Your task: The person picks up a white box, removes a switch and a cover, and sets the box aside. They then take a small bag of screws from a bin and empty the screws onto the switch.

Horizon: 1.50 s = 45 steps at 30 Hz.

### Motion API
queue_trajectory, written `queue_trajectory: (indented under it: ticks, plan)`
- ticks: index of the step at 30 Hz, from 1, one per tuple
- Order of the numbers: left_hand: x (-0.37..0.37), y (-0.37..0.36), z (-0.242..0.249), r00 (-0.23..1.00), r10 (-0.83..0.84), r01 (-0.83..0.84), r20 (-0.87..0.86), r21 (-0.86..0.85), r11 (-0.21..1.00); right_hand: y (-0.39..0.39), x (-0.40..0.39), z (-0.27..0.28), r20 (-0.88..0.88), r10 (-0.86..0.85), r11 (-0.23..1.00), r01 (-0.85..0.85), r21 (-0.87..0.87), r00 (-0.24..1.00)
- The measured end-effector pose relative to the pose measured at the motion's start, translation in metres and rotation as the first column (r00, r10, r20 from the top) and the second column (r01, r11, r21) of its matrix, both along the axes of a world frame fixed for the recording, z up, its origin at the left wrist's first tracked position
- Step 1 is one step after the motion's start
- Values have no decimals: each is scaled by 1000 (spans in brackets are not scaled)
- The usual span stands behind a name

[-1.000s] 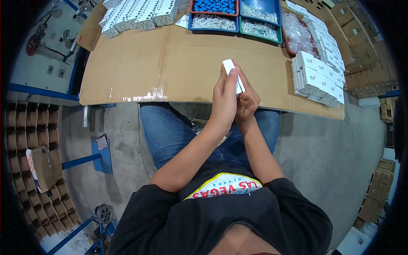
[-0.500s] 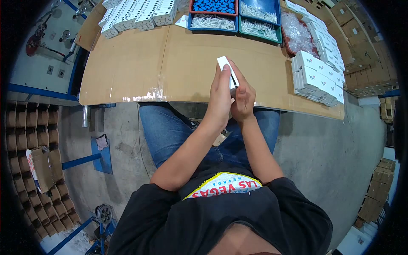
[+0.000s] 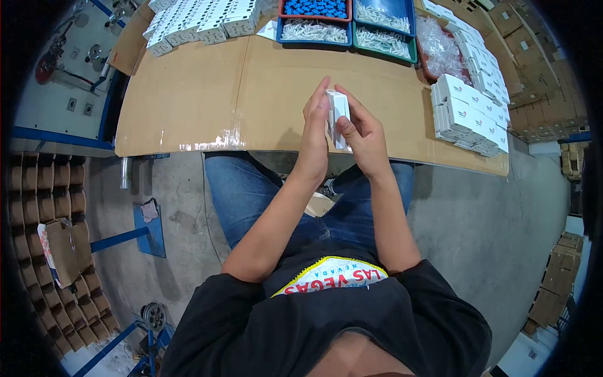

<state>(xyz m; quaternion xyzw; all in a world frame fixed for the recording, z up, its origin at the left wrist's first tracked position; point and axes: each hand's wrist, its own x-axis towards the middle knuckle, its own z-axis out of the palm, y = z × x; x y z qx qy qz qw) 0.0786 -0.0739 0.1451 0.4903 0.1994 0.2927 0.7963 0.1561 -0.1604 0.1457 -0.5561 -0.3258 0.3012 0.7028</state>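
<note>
A small white box [image 3: 339, 113] is held upright between my two hands, above the front edge of the cardboard-covered table [image 3: 182, 94]. My left hand [image 3: 316, 125] presses against the box's left side with its palm and fingers. On the other side, my right hand [image 3: 365, 135] grips it, the thumb lying across the near face and the fingers behind. The underside and back of the box are hidden by the hands.
Rows of white boxes [image 3: 229, 19] stand at the back left. Trays of blue pieces [image 3: 314, 9] and white pieces [image 3: 314, 31] sit at the back middle. Clear plastic bags [image 3: 440, 47] and stacked white boxes [image 3: 471, 116] are on the right.
The white box has turned so that a broader face shows. My left hand has shifted slightly left, and my right hand has moved right, its thumb now on the box.
</note>
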Motion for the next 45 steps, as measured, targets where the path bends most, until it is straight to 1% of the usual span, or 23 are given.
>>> queue_trajectory:
  ticks: [1,2,3,4,5,6,7,8,9,11,13,14,15,16,17,18,20,22,25,31,45]
  plan:
    - [0,0,3,998,46,-48,-52,-43,998,1,-2,-2,60,-49,999,49,7,997]
    - [-1,2,2,997,48,-51,-52,-45,998,2,-2,-4,120,-97,995,96,17,988]
    - [-4,7,1,989,-42,16,-144,-178,984,3,0,-8,120,-94,996,93,16,988]
    - [-7,11,1,965,-143,69,-220,-313,947,3,4,-14,290,-118,993,118,15,950]
    - [-10,13,2,965,-142,68,-221,-314,947,2,6,-17,451,-137,989,145,18,882]
    - [-13,15,10,939,-259,154,-227,-396,905,2,5,-15,449,-136,989,144,16,883]
    - [-15,15,14,901,-372,233,-221,-476,848,0,3,-11,508,-135,987,161,-6,851]
    - [-15,14,12,901,-372,233,-222,-477,847,0,2,-10,565,-132,984,178,-28,815]
    - [-14,12,11,905,-375,243,-202,-479,844,0,3,-10,564,-130,984,177,-30,816]
    - [-13,8,13,909,-374,249,-182,-481,840,2,3,-12,649,-184,970,242,0,738]
    - [-13,4,22,933,-318,208,-166,-471,857,4,4,-19,659,-197,967,253,11,726]
    - [-12,4,19,933,-319,209,-166,-472,857,4,5,-22,669,-213,964,266,24,712]
    - [-11,4,14,949,-291,198,-119,-495,846,4,6,-22,669,-214,963,268,23,712]
    - [-10,4,12,963,-262,188,-72,-519,834,5,6,-22,705,-211,966,255,43,677]
    - [-10,3,10,962,-264,190,-71,-520,833,5,6,-22,739,-208,968,242,62,641]
    - [-10,3,11,966,-248,180,-73,-502,846,5,7,-23,739,-210,968,244,63,640]
    - [-10,2,11,970,-233,169,-76,-484,859,5,7,-24,772,-216,966,243,83,597]
    - [-10,4,8,960,-263,199,-91,-434,878,3,6,-22,763,-210,968,239,76,611]
    - [-11,5,9,954,-280,215,-106,-404,889,2,5,-21,755,-204,970,233,70,623]
    - [-11,3,7,961,-253,192,-109,-393,899,1,5,-25,758,-205,969,237,68,620]
    - [-11,2,6,961,-247,180,-125,-397,900,3,2,-25,758,-217,965,252,73,615]
